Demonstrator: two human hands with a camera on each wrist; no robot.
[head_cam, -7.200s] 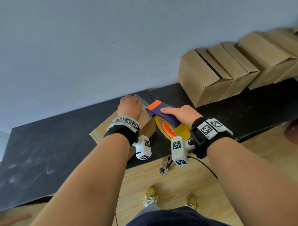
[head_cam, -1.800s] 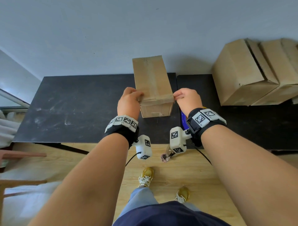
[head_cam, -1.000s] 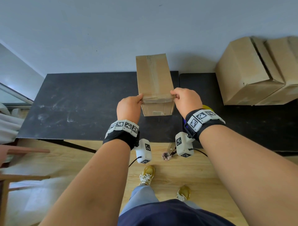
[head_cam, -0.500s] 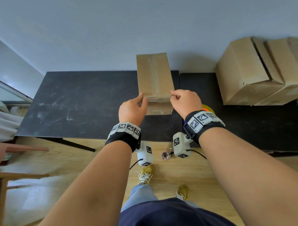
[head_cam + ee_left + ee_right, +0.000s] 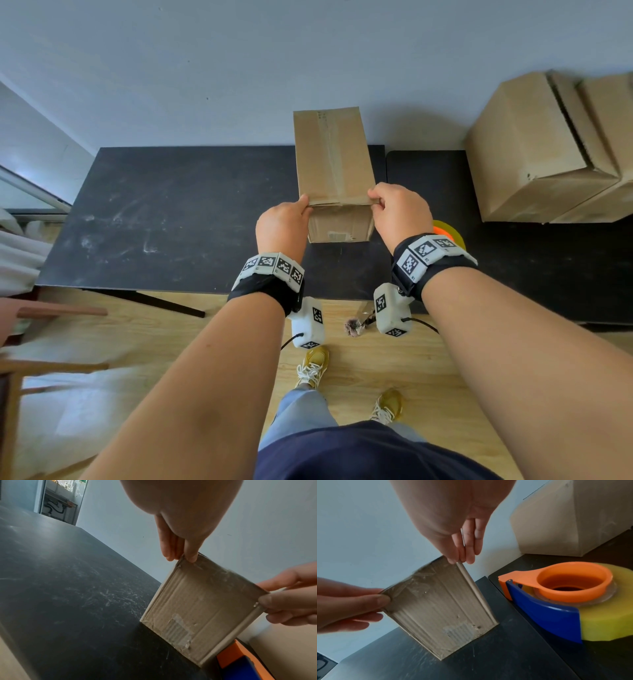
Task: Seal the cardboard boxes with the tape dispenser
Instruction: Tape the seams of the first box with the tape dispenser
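The person stands at the black worktop (image 5: 178,219) with the narrow cardboard box (image 5: 330,154) in front of them, lying lengthwise away from them toward the wall. The left hand (image 5: 282,228) pinches the near top corner on its side, thumb and fingertips closed on the cardboard edge; the right hand (image 5: 399,212) pinches the matching corner opposite. So each grip is closed on the box and neither has the tape dispenser (image 5: 559,601), which lies on its side on the worktop just right of the box, by the right wrist.

A strip of clear tape already runs along the top seam and down over the near end, so this box looks sealed. The step in hand seems to be handling the finished box, perhaps turning it or moving it off. Next would come shifting it aside and bringing over one of the larger boxes (image 5: 534,147) stacked to the right, whose top flaps look unsealed.

The wide left stretch of worktop is open room. The near edge is close under the wrists, and the wall stands behind the box's far end.
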